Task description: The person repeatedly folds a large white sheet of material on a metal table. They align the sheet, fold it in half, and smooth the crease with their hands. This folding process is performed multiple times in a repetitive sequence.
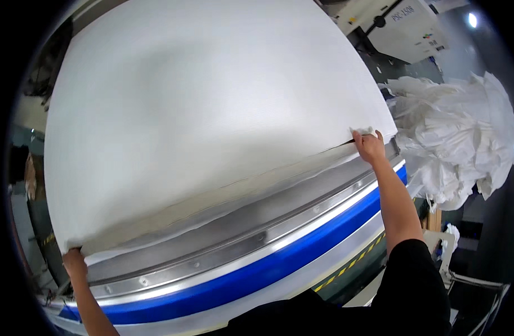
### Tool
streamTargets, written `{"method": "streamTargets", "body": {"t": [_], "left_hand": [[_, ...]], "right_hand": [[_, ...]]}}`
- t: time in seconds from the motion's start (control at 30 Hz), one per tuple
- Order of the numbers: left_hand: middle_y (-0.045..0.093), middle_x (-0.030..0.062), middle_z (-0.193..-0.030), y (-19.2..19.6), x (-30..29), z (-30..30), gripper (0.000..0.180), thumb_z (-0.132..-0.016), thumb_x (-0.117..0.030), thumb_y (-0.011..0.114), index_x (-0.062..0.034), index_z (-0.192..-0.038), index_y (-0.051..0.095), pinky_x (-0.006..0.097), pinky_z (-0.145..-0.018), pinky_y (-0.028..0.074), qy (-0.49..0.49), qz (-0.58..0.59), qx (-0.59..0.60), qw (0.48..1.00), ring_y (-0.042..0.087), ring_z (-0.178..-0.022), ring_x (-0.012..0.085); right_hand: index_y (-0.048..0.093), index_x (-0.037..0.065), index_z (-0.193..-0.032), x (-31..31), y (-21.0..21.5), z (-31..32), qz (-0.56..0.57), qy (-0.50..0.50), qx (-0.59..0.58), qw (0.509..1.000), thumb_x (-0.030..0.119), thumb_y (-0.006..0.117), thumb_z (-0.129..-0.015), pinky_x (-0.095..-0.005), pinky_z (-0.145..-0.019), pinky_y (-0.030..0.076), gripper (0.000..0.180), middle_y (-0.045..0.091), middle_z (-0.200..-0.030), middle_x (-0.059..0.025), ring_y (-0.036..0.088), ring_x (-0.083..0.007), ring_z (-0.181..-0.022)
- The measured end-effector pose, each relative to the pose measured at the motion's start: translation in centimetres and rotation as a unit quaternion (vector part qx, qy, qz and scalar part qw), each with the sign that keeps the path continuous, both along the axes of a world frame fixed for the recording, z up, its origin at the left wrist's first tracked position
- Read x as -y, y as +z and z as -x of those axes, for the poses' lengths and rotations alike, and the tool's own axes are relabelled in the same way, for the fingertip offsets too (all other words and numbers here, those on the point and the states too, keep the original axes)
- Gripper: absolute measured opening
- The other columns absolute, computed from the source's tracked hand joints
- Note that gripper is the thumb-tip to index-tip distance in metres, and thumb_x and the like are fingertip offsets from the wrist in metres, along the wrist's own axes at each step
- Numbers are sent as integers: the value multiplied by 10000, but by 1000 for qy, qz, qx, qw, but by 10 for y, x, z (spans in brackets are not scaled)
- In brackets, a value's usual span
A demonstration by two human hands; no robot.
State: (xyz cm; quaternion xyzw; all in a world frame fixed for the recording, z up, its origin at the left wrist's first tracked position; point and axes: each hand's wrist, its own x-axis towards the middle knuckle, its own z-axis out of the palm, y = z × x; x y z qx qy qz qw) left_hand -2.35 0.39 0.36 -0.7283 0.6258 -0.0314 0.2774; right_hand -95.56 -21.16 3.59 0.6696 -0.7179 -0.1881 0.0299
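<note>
A wide white sheet (212,112) lies over the flat bed in front of me and covers most of it. My left hand (75,263) is closed on its near left corner. At the near right corner, the fingers of my right hand (371,147) pinch the sheet's edge, where a little of it bunches up. Between the hands, the near edge runs in a slack, folded band, and a thin white layer (223,211) shows below it. Both arms are stretched wide apart.
A bolted metal strip (212,256) and a blue band (240,277) form the bed's front edge. To the right rises a big heap of crumpled white material (453,134). A white machine cabinet (402,28) stands at the far right. Yellow-black tape (352,266) marks the floor.
</note>
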Motion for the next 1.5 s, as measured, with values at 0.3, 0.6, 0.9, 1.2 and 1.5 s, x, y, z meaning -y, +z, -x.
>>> {"method": "streamTargets", "body": {"t": [0.3, 0.6, 0.9, 1.2, 1.5], "left_hand": [[648, 188, -863, -6, 4, 2, 149, -772, 7, 534, -26, -847, 659, 452, -734, 489, 70, 4, 40, 997, 624, -800, 379], [658, 129, -933, 19, -9, 18, 285, -826, -89, 451, -89, -1030, 649, 432, -872, 435, 103, -38, 86, 990, 604, -948, 304], [662, 47, -1042, 126, -12, 56, 283, -800, -82, 518, -180, -1029, 652, 451, -1003, 339, 139, 0, 36, 990, 598, -1011, 256], [661, 42, -1061, 133, -102, 49, 335, -805, -75, 469, -201, -1052, 657, 465, -1046, 308, 106, -195, 35, 974, 609, -1012, 202], [667, 30, -1067, 55, -171, 79, 221, -791, -192, 566, -170, -969, 696, 474, -897, 437, 75, -473, 100, 872, 603, -1057, 222]], "right_hand": [[606, 100, -1146, 39, 24, 146, -196, -88, -47, 975, 264, 376, -881, -422, -986, 397, 388, 612, -1133, -157, 574, -323, -1053], [658, 176, -1042, 27, 14, 166, -50, -8, -71, 996, 92, 557, -773, -418, -829, 489, 299, 660, -1019, -97, 627, -277, -933], [643, 123, -1055, 17, 96, 223, -9, 68, -58, 996, 88, 553, -762, -427, -812, 472, 309, 651, -1013, -130, 609, -332, -929], [661, 125, -1003, -79, 112, 259, -82, 146, -96, 981, 55, 580, -733, -435, -815, 454, 291, 654, -883, -139, 602, -335, -858], [669, 103, -707, -143, 54, 245, -323, 112, -252, 905, 194, 533, -796, -441, -705, 480, 186, 657, -779, -119, 635, -302, -773]]}}
